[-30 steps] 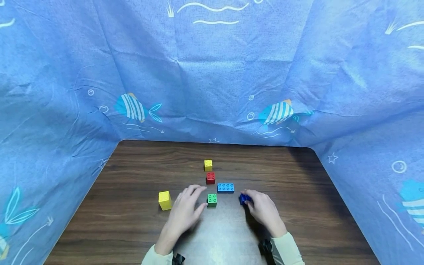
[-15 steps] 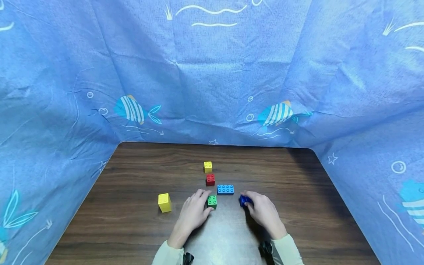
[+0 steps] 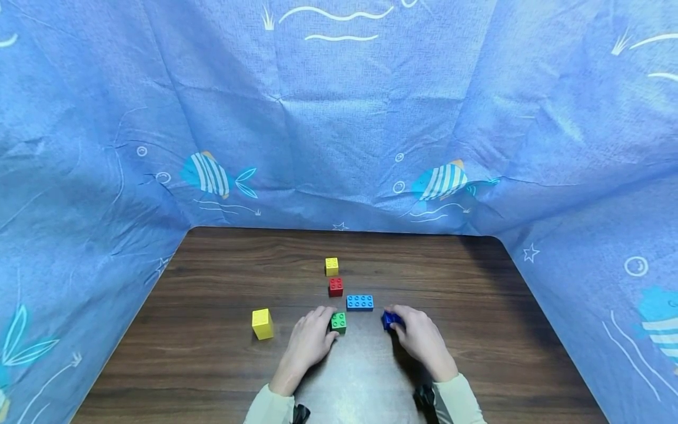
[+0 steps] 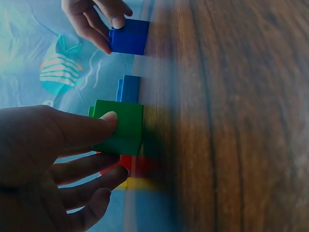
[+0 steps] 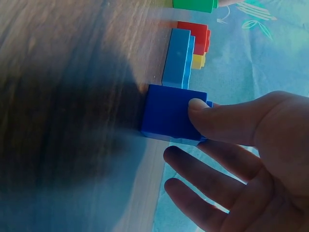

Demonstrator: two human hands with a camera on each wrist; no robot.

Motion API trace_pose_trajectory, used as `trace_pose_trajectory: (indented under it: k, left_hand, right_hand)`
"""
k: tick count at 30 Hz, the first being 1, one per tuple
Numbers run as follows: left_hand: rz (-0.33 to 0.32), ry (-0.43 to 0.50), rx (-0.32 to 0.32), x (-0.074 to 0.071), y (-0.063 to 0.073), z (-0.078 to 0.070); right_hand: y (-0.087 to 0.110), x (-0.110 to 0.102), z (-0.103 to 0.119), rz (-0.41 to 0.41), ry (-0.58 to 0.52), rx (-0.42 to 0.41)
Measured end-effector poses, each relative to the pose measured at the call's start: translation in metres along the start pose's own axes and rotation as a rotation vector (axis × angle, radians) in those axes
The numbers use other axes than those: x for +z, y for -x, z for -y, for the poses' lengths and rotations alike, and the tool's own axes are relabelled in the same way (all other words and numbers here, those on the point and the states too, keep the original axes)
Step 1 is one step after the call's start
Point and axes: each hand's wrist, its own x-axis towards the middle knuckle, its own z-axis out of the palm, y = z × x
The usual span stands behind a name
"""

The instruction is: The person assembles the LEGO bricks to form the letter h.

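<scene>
In the head view my left hand (image 3: 309,338) pinches a green toy brick (image 3: 338,322), its thumb on the near side and forefinger at the far side. The left wrist view shows the thumb flat against the face of the green brick (image 4: 120,128). To the right, my right hand (image 3: 421,335) pinches a dark blue brick (image 3: 389,320) between thumb and forefinger. Its other fingers hang free beside the dark blue brick (image 5: 171,113) in the right wrist view. A longer light blue brick (image 3: 360,302) lies between and beyond the two hands.
Behind the green brick stand a red brick (image 3: 336,287) and, farther back, a small yellow brick (image 3: 331,266). A taller yellow block (image 3: 262,324) is left of my left hand. Blue fish-print cloth (image 3: 339,147) encloses the dark wooden table (image 3: 212,365) at the back and sides.
My left hand has moved right to the green brick, and its thumb and forefinger have closed on it. The right hand stays in place with the dark blue brick.
</scene>
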Motion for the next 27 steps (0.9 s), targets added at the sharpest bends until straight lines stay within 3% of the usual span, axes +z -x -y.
trace_pose_trajectory:
  k: [10, 17, 21, 27]
  left_hand:
    - [0.016, 0.020, 0.017, -0.008, 0.008, 0.001]
    - [0.063, 0.077, 0.077, -0.018, 0.029, -0.006]
    - [0.099, 0.106, 0.123, -0.017, 0.038, -0.014]
    - [0.142, 0.139, 0.141, -0.007, 0.046, -0.018]
  right_hand:
    - [-0.001, 0.001, -0.001, 0.009, -0.055, 0.009]
    - [-0.002, 0.002, -0.002, 0.007, -0.063, -0.001]
    - [-0.003, 0.002, -0.003, 0.003, -0.067, 0.003]
    - [-0.003, 0.003, -0.004, 0.031, -0.068, 0.032]
